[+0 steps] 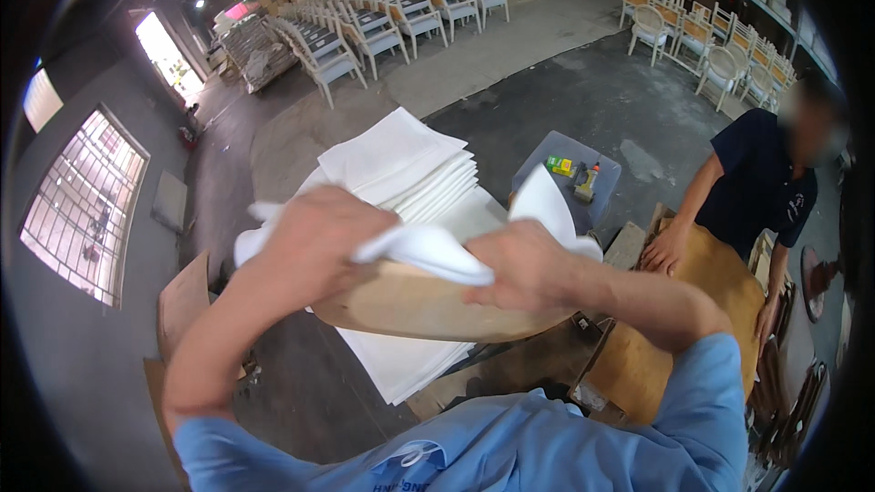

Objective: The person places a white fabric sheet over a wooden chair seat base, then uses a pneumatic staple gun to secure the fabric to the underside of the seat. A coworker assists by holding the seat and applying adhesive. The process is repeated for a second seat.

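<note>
A white foam sheet is stretched and bunched between my two hands over the front edge of a curved wooden panel. My left hand, somewhat blurred, is closed on the sheet's left part. My right hand grips the sheet farther right, its fingers curled at the panel's edge. One corner of white sheet stands up beyond my right hand. Behind the panel lies a stack of white sheets, and more white sheets stick out below the panel.
On the right, a person in a dark shirt rests hands on a brown wooden panel. A clear plastic bin holding a yellow-green box and a bottle stands beyond the stack. Rows of chairs fill the back; a barred window is at left.
</note>
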`<state>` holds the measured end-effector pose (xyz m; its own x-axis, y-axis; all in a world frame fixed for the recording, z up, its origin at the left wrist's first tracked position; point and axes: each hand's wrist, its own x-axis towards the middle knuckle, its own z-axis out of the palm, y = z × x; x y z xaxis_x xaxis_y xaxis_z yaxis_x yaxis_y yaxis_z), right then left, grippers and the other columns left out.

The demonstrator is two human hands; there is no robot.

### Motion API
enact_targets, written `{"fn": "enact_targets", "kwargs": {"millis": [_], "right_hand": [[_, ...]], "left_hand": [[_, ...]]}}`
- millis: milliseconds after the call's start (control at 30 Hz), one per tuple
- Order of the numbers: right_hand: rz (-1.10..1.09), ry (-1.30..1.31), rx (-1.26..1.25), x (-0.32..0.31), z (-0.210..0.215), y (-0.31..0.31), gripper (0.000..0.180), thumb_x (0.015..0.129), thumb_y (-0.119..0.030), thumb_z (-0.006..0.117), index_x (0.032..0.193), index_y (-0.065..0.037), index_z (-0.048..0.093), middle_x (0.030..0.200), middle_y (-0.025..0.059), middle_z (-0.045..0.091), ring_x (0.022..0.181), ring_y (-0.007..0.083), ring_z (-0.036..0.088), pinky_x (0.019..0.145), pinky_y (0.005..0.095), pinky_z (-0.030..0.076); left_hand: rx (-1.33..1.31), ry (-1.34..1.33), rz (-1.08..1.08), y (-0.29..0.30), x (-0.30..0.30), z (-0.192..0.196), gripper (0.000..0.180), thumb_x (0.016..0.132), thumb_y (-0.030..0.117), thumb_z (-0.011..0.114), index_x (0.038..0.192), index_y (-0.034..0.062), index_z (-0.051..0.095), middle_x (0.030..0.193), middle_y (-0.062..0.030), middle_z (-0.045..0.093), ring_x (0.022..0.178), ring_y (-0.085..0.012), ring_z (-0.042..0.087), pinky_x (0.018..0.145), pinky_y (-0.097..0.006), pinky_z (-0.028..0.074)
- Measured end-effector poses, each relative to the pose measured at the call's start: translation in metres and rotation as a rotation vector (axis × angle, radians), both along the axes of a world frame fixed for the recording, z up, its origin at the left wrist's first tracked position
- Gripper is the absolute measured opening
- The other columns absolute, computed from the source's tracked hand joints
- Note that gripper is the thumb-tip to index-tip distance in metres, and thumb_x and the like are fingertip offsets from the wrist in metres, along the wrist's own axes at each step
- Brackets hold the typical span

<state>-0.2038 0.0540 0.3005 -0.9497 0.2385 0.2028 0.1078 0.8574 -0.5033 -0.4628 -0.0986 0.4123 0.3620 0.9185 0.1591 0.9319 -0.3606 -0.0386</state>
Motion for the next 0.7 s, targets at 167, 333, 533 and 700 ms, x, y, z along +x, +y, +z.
{"fn": "enact_targets", "kwargs": {"millis": [167, 333, 533, 700], "right_hand": [[-0.058, 0.104, 0.143, -0.020, 0.103, -0.003, 0.033, 0.082, -0.034, 0.083, 0.093, -0.003, 0.074, 0.086, 0.0208, 0.077, 0.089, 0.0470, 0.075, 0.081, 0.0563, 0.059], [-0.120, 0.381, 0.297, 0.014, 0.188, -0.032, 0.045, 0.080, -0.023, 0.092, 0.117, -0.001, 0.078, 0.086, 0.0211, 0.077, 0.080, 0.0390, 0.077, 0.074, 0.0456, 0.059], [-0.353, 0.748, -0.150, 0.105, 0.279, -0.049, 0.038, 0.089, -0.010, 0.088, 0.120, 0.009, 0.077, 0.106, 0.0148, 0.081, 0.093, 0.0202, 0.078, 0.085, 0.0369, 0.062], [-0.595, 0.968, -0.483, 0.179, 0.244, -0.008, 0.045, 0.090, -0.020, 0.093, 0.123, 0.006, 0.077, 0.105, 0.0114, 0.082, 0.087, 0.0213, 0.081, 0.079, 0.0373, 0.066]], "left_hand": [[1.412, -0.900, 0.366, -0.114, -0.080, -0.069, 0.035, 0.105, 0.029, 0.068, 0.128, 0.0028, 0.073, 0.138, -0.0113, 0.074, 0.128, -0.0245, 0.067, 0.111, -0.041, 0.052], [0.770, -2.074, 1.115, -0.063, -0.113, -0.250, 0.057, 0.111, 0.049, 0.058, 0.151, 0.0078, 0.063, 0.140, -0.0107, 0.070, 0.118, -0.0282, 0.068, 0.103, -0.043, 0.054], [0.002, -2.205, 0.801, 0.069, -0.093, -0.276, 0.070, 0.116, 0.060, 0.050, 0.167, 0.0126, 0.049, 0.165, -0.0123, 0.057, 0.139, -0.0385, 0.061, 0.121, -0.055, 0.045], [-0.038, -2.215, 0.725, 0.072, -0.064, -0.255, 0.070, 0.116, 0.060, 0.049, 0.167, 0.0118, 0.048, 0.165, -0.0128, 0.057, 0.140, -0.0384, 0.060, 0.121, -0.054, 0.044]]}}
